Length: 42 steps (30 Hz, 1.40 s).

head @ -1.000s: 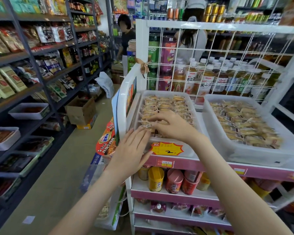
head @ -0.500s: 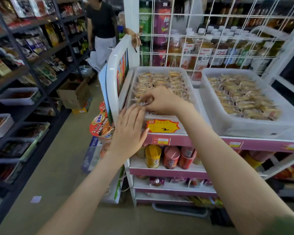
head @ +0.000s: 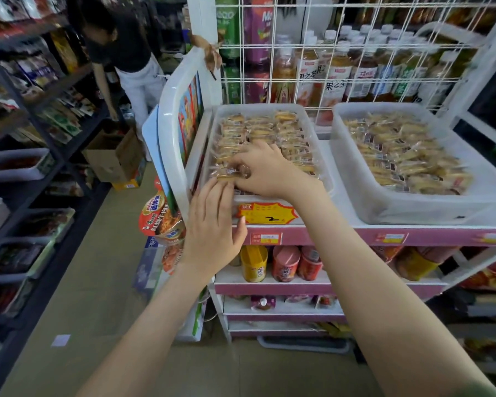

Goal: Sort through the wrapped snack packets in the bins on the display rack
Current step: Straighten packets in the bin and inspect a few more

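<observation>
Reaching into the near-left corner of the left bin [head: 258, 108], the right hand [head: 265, 170] curls fingers and thumb round a wrapped snack packet [head: 226, 171], pinching it at the top of the pile, probably so that it can be lifted clear and checked. The left hand [head: 212, 227] comes up from below with its fingers stretched out and slack. Its fingertips [head: 221, 186] meet the bin's near rim just beside the pinched packet and grasp nothing, likely steadying the bin or waiting to take the packet over.

Both bins sit side by side on the top tier of the display rack [head: 413, 237], tilted toward the aisle so that the stock faces the shopper. The right bin [head: 413, 210] is full of similar packets and no hand is near it. A yellow price tag [head: 265, 214] hangs on the left bin's near wall, and bottled tea [head: 335, 81] stands behind the wire grid [head: 355, 47] at the far side. By my reckoning the sorting has far to go.
</observation>
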Each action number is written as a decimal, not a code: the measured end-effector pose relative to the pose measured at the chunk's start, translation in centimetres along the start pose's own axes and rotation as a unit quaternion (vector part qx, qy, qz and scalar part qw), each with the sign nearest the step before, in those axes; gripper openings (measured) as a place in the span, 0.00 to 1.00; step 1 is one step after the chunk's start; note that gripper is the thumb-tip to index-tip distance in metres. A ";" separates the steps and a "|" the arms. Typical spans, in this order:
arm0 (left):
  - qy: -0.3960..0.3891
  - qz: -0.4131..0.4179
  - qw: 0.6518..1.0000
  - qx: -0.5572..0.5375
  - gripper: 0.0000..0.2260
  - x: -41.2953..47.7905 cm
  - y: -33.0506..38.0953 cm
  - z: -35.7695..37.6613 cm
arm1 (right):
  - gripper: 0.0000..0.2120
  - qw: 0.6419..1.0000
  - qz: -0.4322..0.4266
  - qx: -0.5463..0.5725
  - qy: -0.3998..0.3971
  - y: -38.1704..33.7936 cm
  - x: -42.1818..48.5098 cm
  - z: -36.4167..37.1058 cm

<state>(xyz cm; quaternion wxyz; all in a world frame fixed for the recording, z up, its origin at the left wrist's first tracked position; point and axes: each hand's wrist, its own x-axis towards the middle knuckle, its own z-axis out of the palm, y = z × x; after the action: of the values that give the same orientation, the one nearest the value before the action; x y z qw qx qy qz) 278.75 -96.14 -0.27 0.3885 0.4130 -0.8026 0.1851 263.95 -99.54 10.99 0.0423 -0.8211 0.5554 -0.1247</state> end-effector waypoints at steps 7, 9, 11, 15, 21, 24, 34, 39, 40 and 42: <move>-0.006 -0.002 1.000 0.011 0.25 0.1 0.1 -0.3 | 0.14 0.964 0.015 0.217 0.151 -0.4 -1.2 -2.4; -0.017 -0.012 1.000 0.018 0.25 0.2 0.2 -0.5 | 0.13 0.934 0.052 0.277 0.219 -0.4 -2.3 -3.0; -0.017 -0.029 0.999 0.011 0.25 0.3 1.1 -1.1 | 0.11 0.896 0.087 0.336 0.278 -0.3 -4.1 -3.2; -0.015 -0.142 0.971 -0.194 0.23 0.6 5.7 -3.5 | 0.09 0.810 0.155 0.454 0.337 0.3 -9.9 -3.3; -0.098 -0.324 0.788 -0.514 0.12 1.6 13.6 -7.5 | 0.07 0.735 0.200 0.566 0.314 1.1 -19.8 -2.3; -0.128 -0.346 0.758 -0.538 0.07 1.3 17.0 -7.7 | 0.11 0.720 0.230 0.582 0.299 2.8 -24.6 -1.3; -0.234 -0.482 0.651 -0.538 0.03 -2.2 30.1 -4.4 | 0.08 0.709 0.320 0.579 0.243 12.2 -38.4 2.0; -0.247 -0.496 0.628 -0.547 0.04 -4.5 32.5 -4.1 | 0.08 0.715 0.348 0.559 0.234 14.1 -42.1 3.7; -0.250 -0.493 0.634 -0.541 0.05 -4.7 32.8 -4.2 | 0.07 0.712 0.356 0.558 0.236 14.2 -42.4 4.1; -0.256 -0.476 0.659 -0.523 0.05 -4.8 33.2 -4.3 | 0.07 0.700 0.369 0.563 0.240 14.2 -42.8 4.9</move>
<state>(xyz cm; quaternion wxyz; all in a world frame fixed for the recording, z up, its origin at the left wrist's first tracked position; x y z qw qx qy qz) 255.72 -71.41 -0.56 0.3545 0.4982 -0.5289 -0.5885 237.37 -65.81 -3.41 0.4041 -0.3155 0.6318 -0.5814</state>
